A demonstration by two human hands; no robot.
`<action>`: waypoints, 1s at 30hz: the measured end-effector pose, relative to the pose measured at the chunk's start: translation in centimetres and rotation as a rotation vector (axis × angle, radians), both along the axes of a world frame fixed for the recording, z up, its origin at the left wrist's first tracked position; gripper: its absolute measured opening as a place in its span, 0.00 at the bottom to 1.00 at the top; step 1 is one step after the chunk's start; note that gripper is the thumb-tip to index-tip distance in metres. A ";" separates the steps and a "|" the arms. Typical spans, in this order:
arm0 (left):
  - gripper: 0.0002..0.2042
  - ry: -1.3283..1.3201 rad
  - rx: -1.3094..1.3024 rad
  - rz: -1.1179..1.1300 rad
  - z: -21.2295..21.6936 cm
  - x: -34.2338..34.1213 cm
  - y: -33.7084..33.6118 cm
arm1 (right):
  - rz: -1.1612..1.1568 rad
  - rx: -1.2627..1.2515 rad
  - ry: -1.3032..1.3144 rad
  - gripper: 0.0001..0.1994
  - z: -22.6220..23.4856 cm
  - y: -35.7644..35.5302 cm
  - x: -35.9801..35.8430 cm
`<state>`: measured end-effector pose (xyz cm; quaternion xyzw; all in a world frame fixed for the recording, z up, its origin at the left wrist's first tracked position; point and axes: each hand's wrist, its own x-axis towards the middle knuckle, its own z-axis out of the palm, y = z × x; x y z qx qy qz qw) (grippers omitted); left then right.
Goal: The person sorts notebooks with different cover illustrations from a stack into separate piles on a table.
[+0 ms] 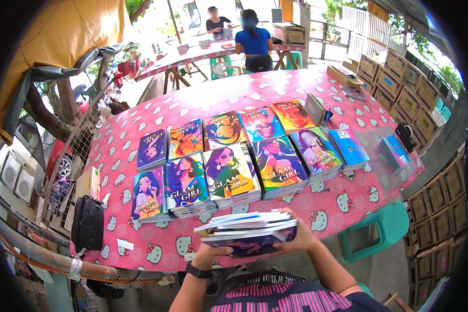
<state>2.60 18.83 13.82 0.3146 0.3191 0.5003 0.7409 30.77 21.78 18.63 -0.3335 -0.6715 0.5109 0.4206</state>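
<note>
You gripped a thick stack of glossy spiral notebooks [249, 232] at the near table edge, left hand [209, 253] cupped beneath, right hand [300, 235] clamped on its right end, steadying it before 2 rows of colourful notebook piles [229, 161] on the pink patterned tablecloth [348, 197].

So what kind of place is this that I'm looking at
Probably an outdoor work or packing area. A long table under a pink patterned cloth carries stacks of colourful illustrated notebooks, brown cardboard boxes are piled along the right, and trees show behind. Both hands hold a small notebook stack.
</note>
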 end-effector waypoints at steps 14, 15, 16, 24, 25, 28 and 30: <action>0.44 0.394 0.448 0.051 -3.5 1.8 4.6 | -0.213 -0.106 0.094 0.50 -6.4 3.5 -1.4; 0.44 0.410 0.499 0.077 -4.5 1.9 4.5 | -0.239 -0.159 0.125 0.50 -6.8 3.1 -1.7; 0.43 0.423 0.550 0.108 -5.2 2.1 4.5 | -0.261 -0.210 0.154 0.50 -6.3 2.7 -2.3; 0.43 0.397 0.529 -0.007 -3.0 0.5 5.7 | -0.319 -0.161 0.052 0.49 -7.3 1.6 -2.7; 0.42 0.397 0.496 -0.036 -3.8 -0.1 5.8 | -0.299 -0.234 0.008 0.49 -7.6 1.6 -3.1; 0.39 0.440 0.560 0.027 -6.0 0.7 5.4 | -0.361 -0.236 0.030 0.48 -9.6 1.0 -3.9; 0.39 0.509 0.669 0.046 -5.8 0.8 6.0 | -0.367 -0.218 -0.018 0.48 -9.8 1.4 -3.6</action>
